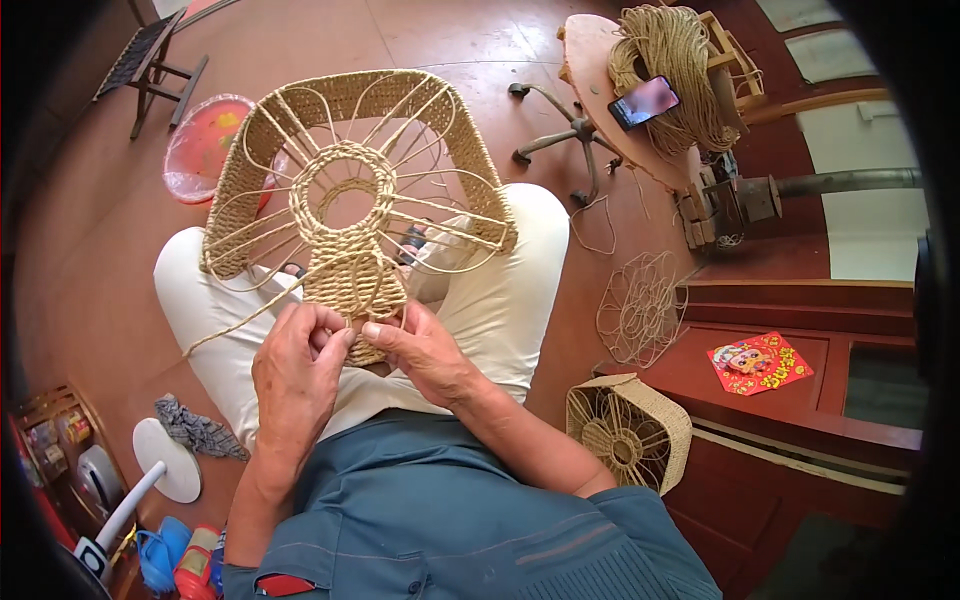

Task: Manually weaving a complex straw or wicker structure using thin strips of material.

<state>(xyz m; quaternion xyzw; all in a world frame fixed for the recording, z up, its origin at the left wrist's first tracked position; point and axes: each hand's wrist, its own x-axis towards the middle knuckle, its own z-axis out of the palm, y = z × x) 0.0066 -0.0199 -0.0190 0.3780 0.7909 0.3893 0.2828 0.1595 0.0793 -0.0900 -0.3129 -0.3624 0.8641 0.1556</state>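
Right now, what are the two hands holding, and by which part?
Left hand and right hand pinch the straw cord at the woven frame's near lower edge.

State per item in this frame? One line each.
wire frame: on lap, partly woven
rope strand: pinched by both hands
left hand: gripping strand
right hand: gripping strand
phone: screen lit
finished basket: fully woven, on floor
bare wire frame: unwoven
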